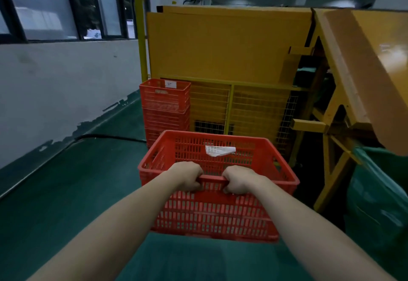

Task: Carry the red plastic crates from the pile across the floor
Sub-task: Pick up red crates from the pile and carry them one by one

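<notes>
Both my hands, left hand (189,177) and right hand (239,180), curled tight side by side over the near rim of the red crate (217,212), long axis running left-right, held above the green floor (66,192); crate pile (165,108) far-left.

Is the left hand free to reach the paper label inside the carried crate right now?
Probably not: the left hand grips the crate rim alongside the right hand. The label hangs unobstructed on the far wall.
</notes>
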